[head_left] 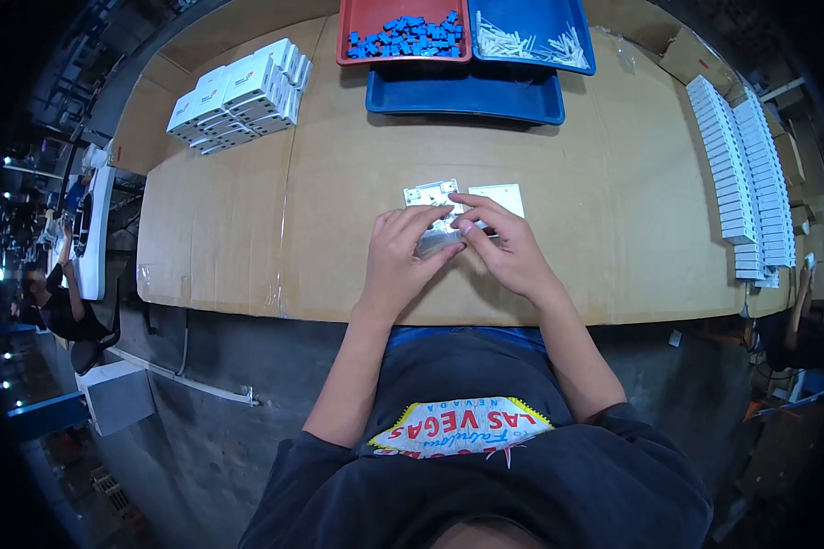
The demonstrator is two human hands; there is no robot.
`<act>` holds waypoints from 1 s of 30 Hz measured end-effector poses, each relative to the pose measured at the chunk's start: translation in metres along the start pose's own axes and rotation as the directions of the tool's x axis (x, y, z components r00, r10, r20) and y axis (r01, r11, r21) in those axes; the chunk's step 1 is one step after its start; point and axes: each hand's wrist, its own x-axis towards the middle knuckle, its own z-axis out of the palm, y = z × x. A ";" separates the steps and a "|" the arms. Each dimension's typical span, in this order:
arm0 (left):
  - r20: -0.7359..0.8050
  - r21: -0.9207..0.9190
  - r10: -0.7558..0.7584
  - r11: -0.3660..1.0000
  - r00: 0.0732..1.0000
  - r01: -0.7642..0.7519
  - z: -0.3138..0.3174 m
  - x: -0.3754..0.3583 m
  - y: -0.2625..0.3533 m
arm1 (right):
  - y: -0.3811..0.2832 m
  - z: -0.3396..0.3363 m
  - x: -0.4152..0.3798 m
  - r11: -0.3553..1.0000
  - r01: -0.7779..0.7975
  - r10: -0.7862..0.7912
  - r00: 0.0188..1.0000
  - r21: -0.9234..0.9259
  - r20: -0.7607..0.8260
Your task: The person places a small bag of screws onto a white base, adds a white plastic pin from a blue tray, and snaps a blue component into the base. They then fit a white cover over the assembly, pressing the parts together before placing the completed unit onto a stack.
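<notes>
A white plastic housing with its inner side showing sits at the near middle of the cardboard-topped table. Around its left and near sides, my left hand is closed, thumb at the near edge and fingers over the top. My right hand reaches in from the other side, index finger and thumb bent together over the housing; whatever is between those fingertips is too small to make out. Partly behind the right hand lies a flat white plate. The fingers hide much of the housing's middle.
At the back, a red tray holds blue pieces and a blue tray white sticks. Below them is another blue tray. White boxes are stacked left, rows of white units right. Other people work at both sides.
</notes>
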 end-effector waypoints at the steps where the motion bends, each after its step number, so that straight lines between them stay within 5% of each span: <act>1: -0.001 -0.003 0.010 1.000 1.000 -0.010 0.000 0.000 0.001 | -0.002 0.000 0.000 1.000 0.013 -0.012 0.998 -0.016 0.053; 4: -0.002 -0.047 0.025 0.999 1.000 -0.025 0.002 0.002 0.004 | -0.002 0.006 -0.002 0.895 -0.228 0.183 0.971 0.383 0.151; 8: 0.016 -0.094 0.011 0.996 1.000 -0.009 0.009 -0.004 -0.004 | 0.008 0.003 0.000 0.934 -0.113 0.053 0.982 0.338 0.182; 12: 0.091 -0.290 -0.139 0.944 0.986 0.160 0.010 -0.004 0.001 | 0.011 -0.001 -0.001 0.928 -0.117 0.048 0.979 0.354 0.197; 18: 0.425 -0.568 -0.384 0.591 0.820 0.572 0.021 -0.013 -0.004 | 0.007 -0.014 0.000 0.961 -0.201 0.144 0.951 0.191 0.274; 22: 0.538 -0.681 -0.317 0.383 0.781 0.624 0.029 -0.015 -0.007 | 0.003 -0.024 0.003 0.976 -0.171 0.137 0.964 0.137 0.228; 26: 0.582 -0.677 -0.404 0.241 0.706 0.696 0.033 -0.017 -0.011 | -0.006 -0.064 0.025 0.983 -0.177 0.170 0.975 0.038 0.145; 30: 0.708 -0.683 -0.323 -0.088 0.628 0.725 0.034 -0.022 -0.018 | 0.015 -0.127 0.077 0.982 -0.119 0.100 0.986 -0.147 -0.129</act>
